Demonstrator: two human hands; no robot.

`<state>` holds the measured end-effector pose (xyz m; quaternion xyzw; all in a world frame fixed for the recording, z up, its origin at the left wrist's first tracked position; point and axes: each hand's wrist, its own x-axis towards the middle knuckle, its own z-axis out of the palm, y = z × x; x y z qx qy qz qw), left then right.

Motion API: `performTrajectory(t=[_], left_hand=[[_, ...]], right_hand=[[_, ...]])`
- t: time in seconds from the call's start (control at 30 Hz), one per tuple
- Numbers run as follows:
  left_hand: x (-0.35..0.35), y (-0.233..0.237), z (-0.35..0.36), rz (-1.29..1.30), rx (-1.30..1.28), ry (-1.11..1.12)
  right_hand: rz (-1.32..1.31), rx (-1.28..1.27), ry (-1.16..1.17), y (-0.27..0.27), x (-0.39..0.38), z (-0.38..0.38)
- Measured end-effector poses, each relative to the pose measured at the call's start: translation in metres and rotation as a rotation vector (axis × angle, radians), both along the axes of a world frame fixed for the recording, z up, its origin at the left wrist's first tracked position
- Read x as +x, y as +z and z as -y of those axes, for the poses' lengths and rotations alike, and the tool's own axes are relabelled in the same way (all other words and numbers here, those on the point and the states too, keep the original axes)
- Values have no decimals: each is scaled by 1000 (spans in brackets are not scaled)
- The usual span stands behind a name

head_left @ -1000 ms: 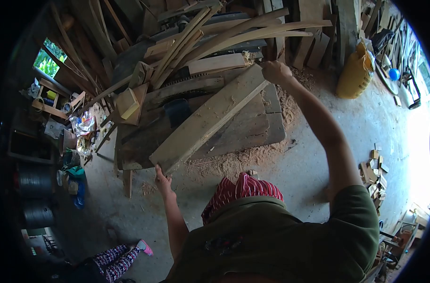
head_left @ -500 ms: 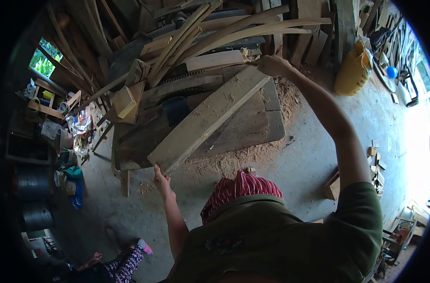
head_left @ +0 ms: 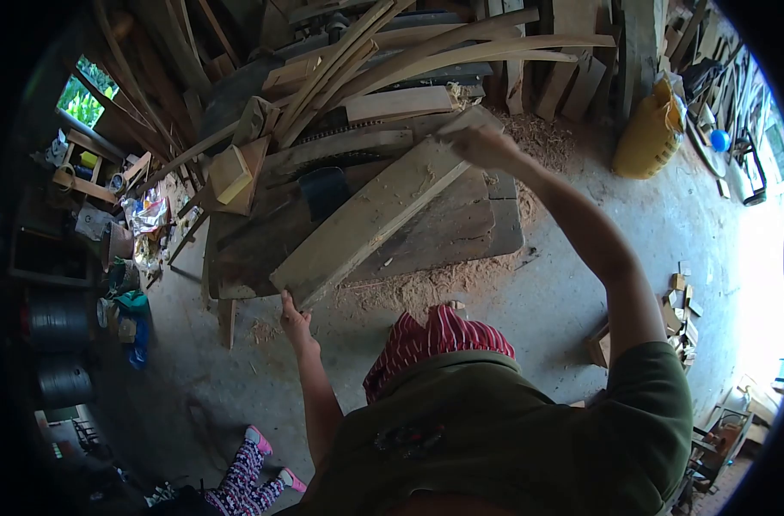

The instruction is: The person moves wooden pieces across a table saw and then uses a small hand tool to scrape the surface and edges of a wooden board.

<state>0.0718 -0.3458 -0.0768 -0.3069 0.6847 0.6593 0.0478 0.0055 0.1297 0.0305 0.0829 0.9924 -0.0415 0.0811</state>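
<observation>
Gripping the plank point(head_left: 370, 215) by its ends, left hand point(head_left: 294, 316) and right hand point(head_left: 480, 143) press it across the tabletop point(head_left: 448, 234), seemingly not yet cut.

Worn wooden saw table point(head_left: 461, 228) seen standing on concrete floor point(head_left: 237, 378). Long plank point(head_left: 366, 219) laid diagonally across top. Pale wood block point(head_left: 229, 172) set near left end; curved strips point(head_left: 426, 52) stacked at far edge. Sawdust point(head_left: 409, 288) heaped on floor beside table.

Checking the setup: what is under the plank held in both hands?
A wooden table, with sawdust at its edge. Left hand grips the plank at its near end, right hand at the far end. The tabletop directly beneath the plank is covered.
</observation>
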Motion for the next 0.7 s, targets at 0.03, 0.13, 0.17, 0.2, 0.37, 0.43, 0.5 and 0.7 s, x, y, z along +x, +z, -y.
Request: performTrajectory(t=[0.03, 0.13, 0.17, 0.2, 0.37, 0.43, 0.5, 0.7], left_hand=[[0, 0, 0, -5, 15, -5], [1, -5, 4, 4, -6, 23], [0, -6, 4, 14, -26, 52], [1, -6, 5, 13, -24, 51], [-1, -4, 3, -2, -6, 7], [3, -3, -1, 5, -12, 5], [-1, -4, 4, -5, -21, 1], [-3, -16, 8, 1, -18, -1]], right_hand=[[7, 0, 4, 12, 0, 5], [144, -529, 186, 25, -10, -2], [142, -529, 187, 23, -22, -15], [154, -270, 36, 23, -33, -27], [39, 122, 83, 5, -28, 19], [178, 76, 117, 24, -41, 14], [299, 27, 150, 35, -56, 4], [320, -339, 13, -2, -83, -12]])
